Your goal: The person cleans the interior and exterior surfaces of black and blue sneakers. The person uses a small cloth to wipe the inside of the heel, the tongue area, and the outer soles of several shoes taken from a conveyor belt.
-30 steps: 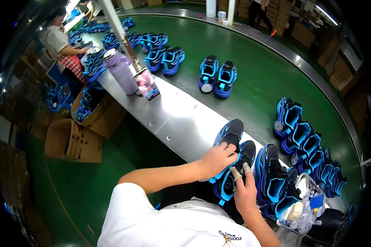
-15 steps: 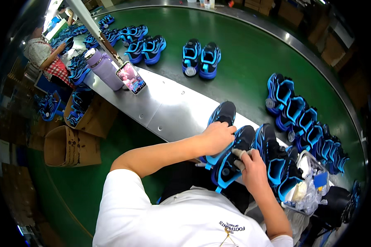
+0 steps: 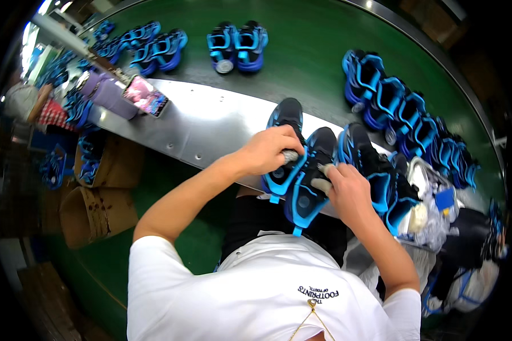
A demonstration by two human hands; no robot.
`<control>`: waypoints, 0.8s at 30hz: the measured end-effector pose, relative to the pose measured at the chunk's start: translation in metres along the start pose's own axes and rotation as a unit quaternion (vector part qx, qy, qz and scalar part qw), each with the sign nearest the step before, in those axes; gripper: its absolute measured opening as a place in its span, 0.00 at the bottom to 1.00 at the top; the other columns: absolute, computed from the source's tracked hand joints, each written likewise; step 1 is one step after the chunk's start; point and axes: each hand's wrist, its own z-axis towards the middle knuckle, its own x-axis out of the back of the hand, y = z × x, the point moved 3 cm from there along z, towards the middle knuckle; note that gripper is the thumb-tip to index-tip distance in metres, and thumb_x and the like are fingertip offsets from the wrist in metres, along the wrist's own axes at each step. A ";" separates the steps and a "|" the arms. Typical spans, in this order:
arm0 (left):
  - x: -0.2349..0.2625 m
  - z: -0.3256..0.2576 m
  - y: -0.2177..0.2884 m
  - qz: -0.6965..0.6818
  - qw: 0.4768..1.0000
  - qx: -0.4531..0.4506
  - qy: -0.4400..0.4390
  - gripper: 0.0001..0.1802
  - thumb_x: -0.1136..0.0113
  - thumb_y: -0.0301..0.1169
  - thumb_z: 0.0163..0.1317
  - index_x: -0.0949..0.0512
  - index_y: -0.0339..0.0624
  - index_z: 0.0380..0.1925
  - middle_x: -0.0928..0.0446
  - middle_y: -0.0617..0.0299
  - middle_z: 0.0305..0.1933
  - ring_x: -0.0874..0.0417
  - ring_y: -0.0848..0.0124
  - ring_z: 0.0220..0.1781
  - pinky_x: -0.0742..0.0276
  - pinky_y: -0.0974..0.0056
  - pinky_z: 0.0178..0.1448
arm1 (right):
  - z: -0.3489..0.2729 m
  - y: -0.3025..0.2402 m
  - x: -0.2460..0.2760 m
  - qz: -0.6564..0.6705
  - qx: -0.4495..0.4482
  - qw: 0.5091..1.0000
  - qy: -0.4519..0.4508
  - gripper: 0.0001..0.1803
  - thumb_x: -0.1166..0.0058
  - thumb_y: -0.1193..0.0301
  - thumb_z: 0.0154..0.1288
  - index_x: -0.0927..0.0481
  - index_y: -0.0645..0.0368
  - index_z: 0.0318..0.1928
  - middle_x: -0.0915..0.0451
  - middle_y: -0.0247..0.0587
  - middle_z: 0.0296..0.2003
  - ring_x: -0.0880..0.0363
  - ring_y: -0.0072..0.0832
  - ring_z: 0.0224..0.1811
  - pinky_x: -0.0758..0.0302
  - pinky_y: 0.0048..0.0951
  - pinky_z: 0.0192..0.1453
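Observation:
Two black-and-blue sneakers lie side by side in front of me on the metal ledge, toes pointing away. My left hand [image 3: 272,150] is closed on the left sneaker [image 3: 288,113], its covered thumb at the lace area near the opening. My right hand [image 3: 347,186] pinches the tongue area of the right sneaker [image 3: 320,144] with fingers in pale cots. That sneaker's heel, with a round mark on the insole, faces me. Just right of it stand more sneakers [image 3: 358,142] of the same kind, touching one another.
A metal ledge [image 3: 202,128] borders the green conveyor belt [image 3: 301,42], which carries a pair of sneakers [image 3: 237,48] and a row [image 3: 389,94] at right. Left are a purple bottle [image 3: 109,96], a phone [image 3: 146,95] and cardboard boxes [image 3: 96,213]. A tray of plastic bags [image 3: 432,219] sits right.
The whole view has shifted, so the ledge and belt sit higher. My left hand has moved from the left sneaker's upper toward its opening, thumb cot now showing. My right hand stays at the right sneaker.

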 end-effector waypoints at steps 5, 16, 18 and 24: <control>-0.011 -0.011 0.014 0.114 0.983 0.058 0.132 0.20 0.42 0.18 0.49 0.20 0.43 0.44 0.23 0.55 0.43 0.22 0.53 0.42 0.25 0.57 0.46 | 0.004 0.006 0.004 0.084 -0.028 0.990 -0.113 0.15 0.36 0.67 0.56 0.18 0.51 0.45 0.27 0.42 0.28 0.24 0.41 0.36 0.26 0.41 0.40; -0.008 -0.001 0.003 -0.015 0.996 0.054 0.064 0.19 0.42 0.18 0.50 0.19 0.42 0.44 0.26 0.59 0.42 0.24 0.66 0.42 0.27 0.65 0.44 | -0.002 0.011 -0.007 0.102 -0.056 0.992 -0.037 0.14 0.35 0.65 0.56 0.19 0.56 0.41 0.26 0.42 0.31 0.23 0.41 0.33 0.26 0.38 0.37; 0.006 0.001 0.011 -0.036 0.995 0.088 0.019 0.20 0.48 0.16 0.50 0.20 0.38 0.44 0.24 0.59 0.45 0.24 0.68 0.40 0.28 0.67 0.44 | -0.006 0.014 -0.007 0.091 -0.069 0.993 -0.030 0.14 0.35 0.63 0.56 0.19 0.55 0.41 0.26 0.41 0.31 0.22 0.40 0.33 0.25 0.38 0.37; -0.002 -0.002 0.015 0.091 0.990 0.056 0.089 0.21 0.44 0.18 0.51 0.21 0.40 0.48 0.23 0.59 0.44 0.25 0.67 0.38 0.29 0.66 0.45 | -0.003 0.019 -0.010 0.165 -0.060 0.980 -0.091 0.14 0.36 0.62 0.58 0.17 0.47 0.45 0.27 0.42 0.35 0.23 0.40 0.37 0.25 0.37 0.42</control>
